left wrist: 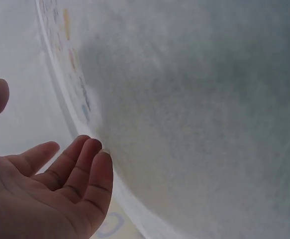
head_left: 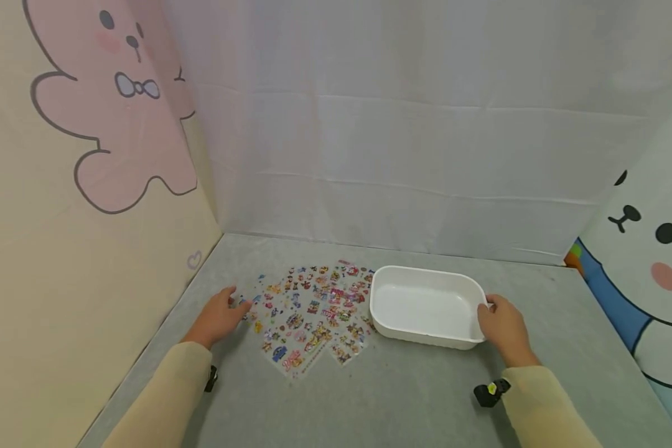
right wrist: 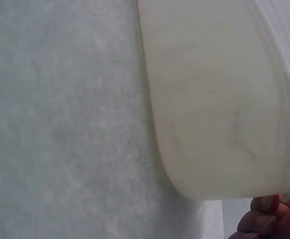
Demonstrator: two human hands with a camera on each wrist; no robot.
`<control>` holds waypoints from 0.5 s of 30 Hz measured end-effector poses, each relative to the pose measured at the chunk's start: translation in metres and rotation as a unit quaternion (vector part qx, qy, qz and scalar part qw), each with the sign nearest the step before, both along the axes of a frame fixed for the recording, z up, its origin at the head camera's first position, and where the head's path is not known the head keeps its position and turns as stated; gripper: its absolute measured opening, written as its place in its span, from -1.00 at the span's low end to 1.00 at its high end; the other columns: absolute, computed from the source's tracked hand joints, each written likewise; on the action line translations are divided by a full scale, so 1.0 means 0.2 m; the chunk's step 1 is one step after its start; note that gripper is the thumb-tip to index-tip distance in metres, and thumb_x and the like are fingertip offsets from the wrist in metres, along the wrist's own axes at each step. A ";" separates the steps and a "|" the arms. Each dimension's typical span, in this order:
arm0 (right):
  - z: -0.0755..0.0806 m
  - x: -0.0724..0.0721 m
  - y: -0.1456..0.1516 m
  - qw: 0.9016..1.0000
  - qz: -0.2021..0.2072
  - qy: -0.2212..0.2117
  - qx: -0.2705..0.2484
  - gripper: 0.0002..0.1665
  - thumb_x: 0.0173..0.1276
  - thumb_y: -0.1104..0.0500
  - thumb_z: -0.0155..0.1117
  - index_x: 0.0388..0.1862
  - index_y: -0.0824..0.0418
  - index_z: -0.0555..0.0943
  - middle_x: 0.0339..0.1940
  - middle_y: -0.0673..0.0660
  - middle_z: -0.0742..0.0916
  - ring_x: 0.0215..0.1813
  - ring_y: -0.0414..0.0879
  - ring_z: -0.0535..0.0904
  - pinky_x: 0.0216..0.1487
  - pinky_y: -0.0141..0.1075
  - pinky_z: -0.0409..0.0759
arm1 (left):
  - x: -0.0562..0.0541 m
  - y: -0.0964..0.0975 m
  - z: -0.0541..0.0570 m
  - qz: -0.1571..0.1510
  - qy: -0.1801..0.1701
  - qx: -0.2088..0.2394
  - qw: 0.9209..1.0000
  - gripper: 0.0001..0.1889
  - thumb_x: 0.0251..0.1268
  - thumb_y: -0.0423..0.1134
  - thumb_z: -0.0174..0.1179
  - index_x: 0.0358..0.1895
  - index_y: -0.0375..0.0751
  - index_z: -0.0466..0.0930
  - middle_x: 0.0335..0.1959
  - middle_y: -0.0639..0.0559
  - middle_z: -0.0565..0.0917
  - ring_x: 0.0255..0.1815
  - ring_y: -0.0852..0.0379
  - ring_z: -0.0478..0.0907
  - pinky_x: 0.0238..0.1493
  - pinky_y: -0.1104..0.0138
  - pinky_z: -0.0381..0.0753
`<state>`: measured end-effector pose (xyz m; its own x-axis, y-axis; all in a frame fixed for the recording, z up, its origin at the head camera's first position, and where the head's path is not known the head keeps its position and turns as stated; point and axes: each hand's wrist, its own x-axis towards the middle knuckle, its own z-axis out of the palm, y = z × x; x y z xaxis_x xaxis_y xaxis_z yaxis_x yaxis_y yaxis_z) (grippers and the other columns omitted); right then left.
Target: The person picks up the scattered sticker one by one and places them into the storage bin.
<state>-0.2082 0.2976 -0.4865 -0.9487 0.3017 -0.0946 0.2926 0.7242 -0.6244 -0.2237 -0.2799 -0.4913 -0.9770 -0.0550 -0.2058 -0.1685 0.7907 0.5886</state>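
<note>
My right hand grips the right end of a white rectangular plastic tub, thumb over the rim and fingers curled beneath it. In the right wrist view, the tub's side wall fills much of the picture, with fingertips under its rim. Clear sticker sheets with small colourful cartoon figures lie overlapping to the left of the tub. At their left edge is my left hand, its fingers loosely bent and holding nothing. The left wrist view shows that hand palm up, low over the table.
A grey table carries everything. White cloth hangs along its back edge, and printed panels with a pink bear and a white bear stand at the left and right sides.
</note>
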 end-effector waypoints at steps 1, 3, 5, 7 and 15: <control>0.00 0.00 0.00 1.000 -0.002 0.002 -0.001 -0.39 0.59 0.10 -0.13 0.40 0.52 0.37 -0.01 0.42 0.56 -0.05 0.25 0.48 -0.11 0.09 0.50 | 0.00 0.00 -0.01 0.002 -0.002 -0.001 1.000 -0.10 0.56 0.19 0.05 0.58 -0.52 0.01 0.37 -0.54 0.36 0.29 -0.39 0.41 0.22 -0.22 0.45; 0.00 0.00 -0.01 1.000 -0.003 0.003 -0.001 -0.40 0.59 0.11 -0.13 0.39 0.52 0.38 0.00 0.44 0.56 -0.03 0.26 0.48 -0.08 0.12 0.51 | -0.02 -0.01 -0.02 0.008 -0.003 -0.004 1.000 -0.14 0.56 0.13 0.07 0.56 -0.54 0.06 0.33 -0.52 0.40 0.22 -0.33 0.46 0.18 -0.18 0.50; 0.00 -0.01 -0.01 1.000 -0.001 0.002 0.003 -0.40 0.59 0.12 -0.12 0.40 0.53 0.38 0.05 0.48 0.57 0.02 0.30 0.49 -0.01 0.17 0.51 | -0.03 -0.01 -0.03 0.013 -0.002 -0.008 1.000 -0.18 0.56 0.06 0.11 0.53 -0.56 0.10 0.29 -0.50 0.44 0.15 -0.28 0.49 0.13 -0.15 0.52; 0.00 -0.01 -0.01 1.000 0.003 -0.001 0.007 -0.39 0.59 0.12 -0.13 0.41 0.54 0.37 0.12 0.52 0.56 0.08 0.34 0.50 0.07 0.22 0.50 | -0.04 -0.01 -0.04 0.017 -0.002 -0.011 1.000 -0.24 0.54 -0.01 0.14 0.50 -0.56 0.16 0.25 -0.47 0.47 0.13 -0.26 0.50 0.13 -0.14 0.52; 0.01 0.00 0.00 1.000 0.008 -0.007 0.004 -0.35 0.57 0.15 -0.11 0.46 0.58 0.31 0.32 0.60 0.48 0.31 0.45 0.42 0.28 0.29 0.41 | -0.08 0.00 -0.06 0.034 -0.002 -0.015 0.999 -0.36 0.44 -0.20 0.23 0.37 -0.65 0.31 0.21 -0.51 0.50 0.11 -0.29 0.51 0.18 -0.16 0.50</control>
<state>-0.2085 0.2969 -0.4841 -0.9522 0.2869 -0.1047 0.2888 0.7339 -0.6148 -0.2400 -0.2807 -0.5039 -0.9698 -0.1277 -0.2076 -0.2253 0.7951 0.5631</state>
